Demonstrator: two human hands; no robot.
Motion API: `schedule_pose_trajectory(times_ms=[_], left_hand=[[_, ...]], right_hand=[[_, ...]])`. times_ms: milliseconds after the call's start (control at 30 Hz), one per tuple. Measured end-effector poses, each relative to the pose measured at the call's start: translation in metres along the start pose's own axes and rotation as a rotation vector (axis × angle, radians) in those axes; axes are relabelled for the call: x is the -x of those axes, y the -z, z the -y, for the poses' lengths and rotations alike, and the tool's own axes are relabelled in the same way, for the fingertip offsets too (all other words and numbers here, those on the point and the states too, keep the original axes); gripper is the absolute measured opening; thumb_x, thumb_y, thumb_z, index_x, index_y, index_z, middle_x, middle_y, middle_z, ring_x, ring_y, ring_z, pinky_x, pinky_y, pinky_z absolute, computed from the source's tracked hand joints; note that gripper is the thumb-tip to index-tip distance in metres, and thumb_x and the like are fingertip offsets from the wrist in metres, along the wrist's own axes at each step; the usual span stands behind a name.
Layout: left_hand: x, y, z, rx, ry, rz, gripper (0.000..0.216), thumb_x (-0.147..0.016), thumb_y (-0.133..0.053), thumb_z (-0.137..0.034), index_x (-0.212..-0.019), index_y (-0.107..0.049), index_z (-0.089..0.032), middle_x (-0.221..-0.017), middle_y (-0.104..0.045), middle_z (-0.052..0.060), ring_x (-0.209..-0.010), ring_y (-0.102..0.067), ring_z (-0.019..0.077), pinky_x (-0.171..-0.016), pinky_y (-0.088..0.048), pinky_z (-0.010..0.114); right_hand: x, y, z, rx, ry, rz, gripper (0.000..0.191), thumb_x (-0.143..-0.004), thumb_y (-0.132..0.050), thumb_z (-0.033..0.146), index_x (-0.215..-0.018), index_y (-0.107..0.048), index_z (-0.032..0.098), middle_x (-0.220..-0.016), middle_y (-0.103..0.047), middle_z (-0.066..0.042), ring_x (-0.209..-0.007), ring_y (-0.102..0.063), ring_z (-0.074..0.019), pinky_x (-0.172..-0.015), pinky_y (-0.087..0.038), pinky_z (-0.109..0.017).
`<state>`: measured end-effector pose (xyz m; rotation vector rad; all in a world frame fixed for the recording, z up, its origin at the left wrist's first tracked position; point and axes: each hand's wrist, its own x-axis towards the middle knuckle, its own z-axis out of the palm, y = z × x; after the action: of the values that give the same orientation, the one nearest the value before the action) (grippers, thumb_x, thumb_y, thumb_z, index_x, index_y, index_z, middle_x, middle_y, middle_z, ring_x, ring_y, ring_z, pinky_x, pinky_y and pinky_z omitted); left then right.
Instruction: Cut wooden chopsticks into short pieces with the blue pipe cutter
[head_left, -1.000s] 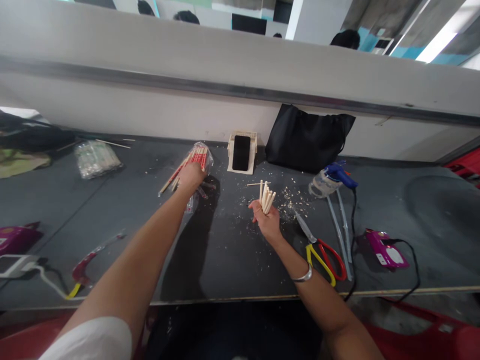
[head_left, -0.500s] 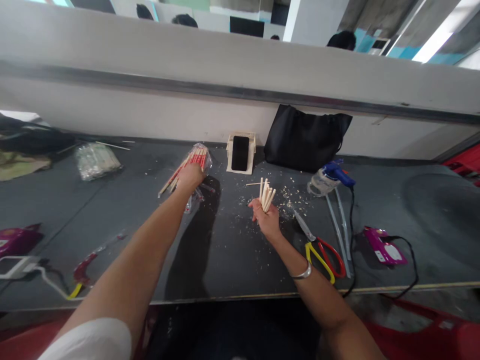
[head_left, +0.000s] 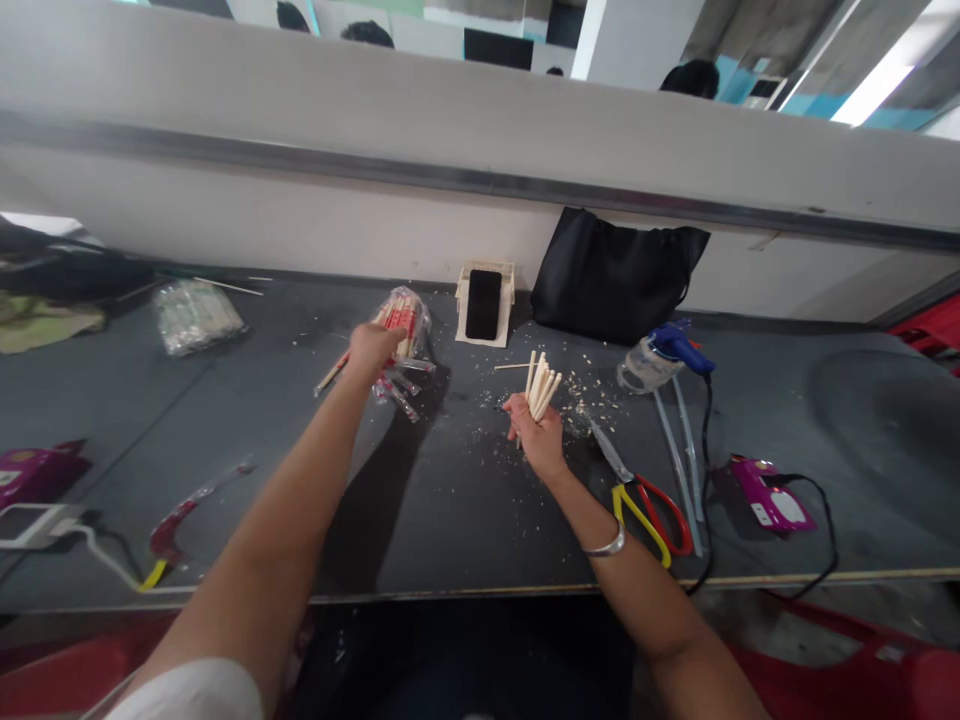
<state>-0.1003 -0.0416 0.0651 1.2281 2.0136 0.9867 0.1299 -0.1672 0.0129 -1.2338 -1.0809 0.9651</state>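
Note:
My left hand (head_left: 373, 350) is closed at the left side of a clear plastic pack of chopsticks (head_left: 405, 318) with red printed wrappers; its fingertips are partly hidden. One chopstick (head_left: 331, 374) pokes out to the left, beneath that hand. Crumpled clear wrappers (head_left: 400, 390) lie just below the pack. Upright in my right hand (head_left: 538, 438) is a bunch of bare wooden chopsticks (head_left: 541, 388), with the fingers wrapped round them. A single thin stick (head_left: 514, 366) lies behind the right hand, among wood chips (head_left: 583, 392).
Scissors (head_left: 626, 480) with red and yellow handles lie right of my right hand, beside clear glue sticks (head_left: 675, 460) and a blue glue gun (head_left: 679, 347). A phone (head_left: 483, 305) leans on a wooden stand, near a black bag (head_left: 611, 275). Another plastic pack (head_left: 196, 318) lies left.
My left hand has shifted slightly left and up over the pack, and more of the loose wrappers shows. My right hand keeps its bunch, almost in place.

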Motion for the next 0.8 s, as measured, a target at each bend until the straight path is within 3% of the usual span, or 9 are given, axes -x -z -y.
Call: schedule_pose_trajectory(times_ms=[133, 300, 400, 567, 700, 800], left_hand=[[0.038, 0.005, 0.009, 0.367, 0.024, 0.179, 0.018, -0.059, -0.063, -0.026, -0.052, -0.047, -0.021, -0.043, -0.043, -0.005, -0.036, -0.031, 0.0067, -0.035, -0.02, 0.02], [0.097, 0.006, 0.027, 0.458, -0.004, 0.409, 0.016, -0.054, -0.063, -0.032, -0.062, -0.058, -0.019, -0.044, -0.047, -0.006, -0.034, -0.03, 0.0047, -0.035, -0.018, 0.018], [0.121, 0.001, 0.029, 0.408, -0.059, 0.591, 0.021, -0.056, -0.067, -0.036, -0.063, -0.057, -0.02, -0.044, -0.05, -0.005, -0.036, -0.031, 0.0043, -0.037, -0.02, 0.017], [0.132, -0.008, 0.033, 0.314, -0.125, 0.788, 0.027, -0.06, -0.07, -0.042, -0.065, -0.054, -0.02, -0.045, -0.051, -0.006, -0.04, -0.034, 0.0052, -0.04, -0.023, 0.017], [0.13, -0.013, 0.039, 0.263, -0.154, 0.839, 0.03, -0.061, -0.071, -0.045, -0.069, -0.058, -0.02, -0.048, -0.052, -0.006, -0.043, -0.037, 0.0062, -0.043, -0.024, 0.018], [0.13, -0.016, 0.044, 0.235, -0.131, 0.875, 0.037, -0.063, -0.072, -0.049, -0.083, -0.066, -0.019, -0.051, -0.051, -0.006, -0.044, -0.036, 0.0068, -0.044, -0.025, 0.019]], right_hand=[[-0.001, 0.0, 0.0, -0.033, -0.013, -0.013, 0.052, -0.071, -0.069, 0.073, -0.066, -0.065, 0.022, -0.043, -0.04, 0.01, -0.038, -0.042, -0.0074, -0.042, -0.038, -0.023], [-0.003, 0.0, 0.005, -0.189, -0.066, -0.09, 0.053, -0.066, -0.075, 0.073, -0.071, -0.066, 0.021, -0.045, -0.034, 0.013, -0.037, -0.033, -0.0054, -0.038, -0.032, -0.022], [-0.005, 0.003, 0.012, -0.321, -0.125, -0.111, 0.056, -0.062, -0.08, 0.072, -0.084, -0.068, 0.021, -0.046, -0.028, 0.015, -0.037, -0.026, -0.0046, -0.036, -0.024, -0.021], [-0.009, 0.009, 0.018, -0.441, -0.12, -0.162, 0.056, -0.059, -0.085, 0.067, -0.086, -0.065, 0.022, -0.048, -0.023, 0.016, -0.04, -0.023, -0.0046, -0.038, -0.021, -0.021], [-0.009, 0.008, 0.019, -0.437, -0.132, -0.151, 0.052, -0.059, -0.087, 0.061, -0.085, -0.067, 0.021, -0.048, -0.024, 0.015, -0.04, -0.023, -0.0046, -0.039, -0.02, -0.021], [-0.008, 0.007, 0.021, -0.436, -0.157, -0.159, 0.049, -0.056, -0.089, 0.058, -0.075, -0.064, 0.021, -0.048, -0.028, 0.015, -0.041, -0.025, -0.004, -0.039, -0.022, -0.021]])
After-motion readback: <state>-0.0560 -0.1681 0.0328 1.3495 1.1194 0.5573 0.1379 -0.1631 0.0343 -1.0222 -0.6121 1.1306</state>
